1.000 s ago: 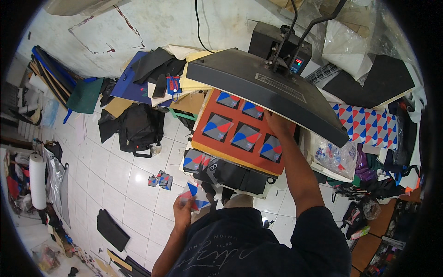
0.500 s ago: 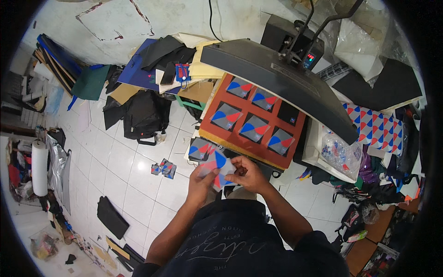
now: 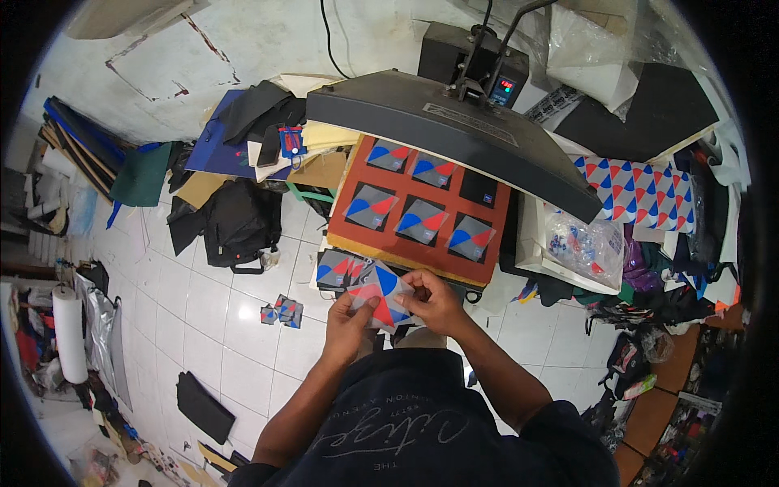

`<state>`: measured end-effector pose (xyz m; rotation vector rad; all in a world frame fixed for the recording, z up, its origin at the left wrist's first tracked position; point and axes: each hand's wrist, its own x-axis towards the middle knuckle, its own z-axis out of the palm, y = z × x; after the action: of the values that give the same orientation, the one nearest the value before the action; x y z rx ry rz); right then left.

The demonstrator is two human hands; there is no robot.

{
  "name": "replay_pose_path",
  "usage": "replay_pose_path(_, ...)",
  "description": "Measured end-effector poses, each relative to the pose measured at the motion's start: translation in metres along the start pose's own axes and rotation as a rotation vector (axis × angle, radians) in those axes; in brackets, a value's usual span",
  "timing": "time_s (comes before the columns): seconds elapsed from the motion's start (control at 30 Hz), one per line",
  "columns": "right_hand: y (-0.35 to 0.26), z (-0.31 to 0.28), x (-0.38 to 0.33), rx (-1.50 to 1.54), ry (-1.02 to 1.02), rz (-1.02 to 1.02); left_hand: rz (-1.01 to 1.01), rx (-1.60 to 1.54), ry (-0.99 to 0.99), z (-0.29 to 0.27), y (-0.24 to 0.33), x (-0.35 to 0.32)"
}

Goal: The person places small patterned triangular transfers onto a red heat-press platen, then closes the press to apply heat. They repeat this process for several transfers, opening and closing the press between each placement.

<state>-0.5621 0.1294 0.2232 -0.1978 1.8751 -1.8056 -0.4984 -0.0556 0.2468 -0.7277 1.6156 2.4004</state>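
My left hand (image 3: 350,329) pinches the lower left of some thin square printed sheets (image 3: 381,294) in red, blue and grey. At their right edge, the thumb and fingers of my right hand (image 3: 438,305) are closed on them too. Beyond the hands lies the red-brown pad (image 3: 388,191) of a heat press (image 3: 454,114), whose dark upper plate is raised. Several black squares with the same kind of print rest on it; one black square (image 3: 477,188) at the far right shows mostly bare black. Partly hidden behind my left hand, more printed pieces (image 3: 334,268) lie at the pad's near edge.
A small group of printed pieces (image 3: 282,311) lies on the tiled floor at left, with a black backpack (image 3: 242,221) farther off. To the right stand a white box (image 3: 560,264) holding a clear plastic bag (image 3: 586,247), and a patterned sheet (image 3: 641,195). A phone (image 3: 268,148) rests at the back left.
The head view has shifted, so the press sits farther left in the picture. The sheets between my hands now lie flatter and more spread toward me; both hands still grip them.
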Motion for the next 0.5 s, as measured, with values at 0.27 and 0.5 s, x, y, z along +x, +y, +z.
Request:
replay_pose_path(0.27,0.005,-0.011,0.001,0.029,-0.072,0.03,0.015,-0.022,0.022,-0.009,-0.007,-0.005)
replay_pose_path(0.5,-0.001,-0.017,0.002,0.284,0.143,0.132,0.005,-0.141,0.1,-0.019,-0.018,0.002)
